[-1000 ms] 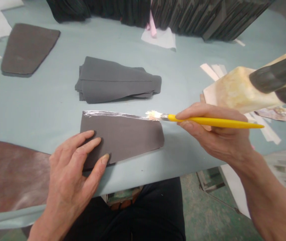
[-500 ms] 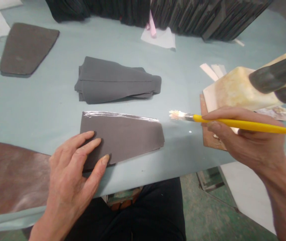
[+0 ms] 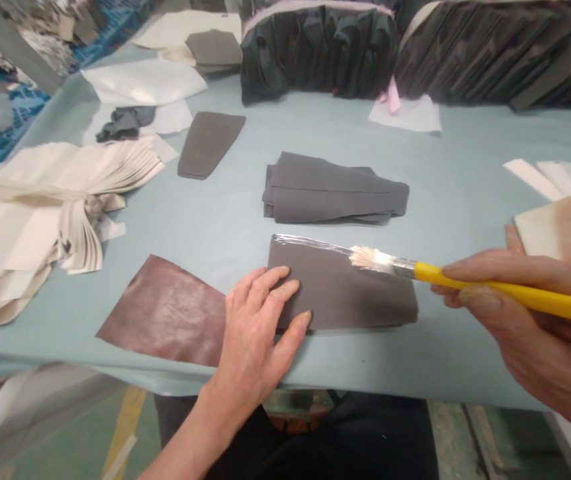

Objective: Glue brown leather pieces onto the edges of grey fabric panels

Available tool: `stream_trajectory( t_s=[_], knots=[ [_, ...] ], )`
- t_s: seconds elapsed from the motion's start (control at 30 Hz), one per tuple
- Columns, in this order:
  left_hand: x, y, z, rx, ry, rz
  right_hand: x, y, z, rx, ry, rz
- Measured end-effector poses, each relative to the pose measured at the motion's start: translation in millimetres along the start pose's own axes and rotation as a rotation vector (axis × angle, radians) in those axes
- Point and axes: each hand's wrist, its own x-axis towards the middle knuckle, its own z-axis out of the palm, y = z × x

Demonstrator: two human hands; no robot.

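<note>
On the table [image 3: 205, 220], a dark gray piece [image 3: 340, 293] lies beneath the left hand [image 3: 258, 327], whose fingers are loosely spread on it, gripping nothing. The right hand [image 3: 530, 327] has its fingers pinched around a yellow brush [image 3: 408, 267]. White streaks [image 3: 310, 242] run along the far edge from its left corner to the bristles [image 3: 365, 258]; beyond them, coverage is hard to tell. The visible rest of the face is uncoated, as is the gray bundle [image 3: 335, 190] behind.
</note>
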Motion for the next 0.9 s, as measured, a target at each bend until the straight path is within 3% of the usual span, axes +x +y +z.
stream_trajectory(
  t_s=[0.1,0.27,0.47,0.7,0.9],
  knots=[
    [-0.1,-0.1,-0.1,-0.013,0.007,0.006,19.2,-12.8,27.9,0.058,-0.011,-0.03],
    [-0.7,-0.1,0.3,-0.038,0.004,-0.007,48.1,-14.7,69.5,0.111,-0.055,-0.1],
    [-0.6,0.3,0.7,-0.071,-0.009,-0.038,62.0,-18.5,95.0,0.13,-0.108,-0.094],
    [0.1,0.8,-0.8,-0.084,-0.016,-0.033,64.8,-15.4,103.8,0.117,-0.145,-0.108],
    [0.1,2.1,-0.3,-0.081,-0.007,-0.042,53.0,1.1,68.6,0.007,-0.169,-0.082]
  ],
)
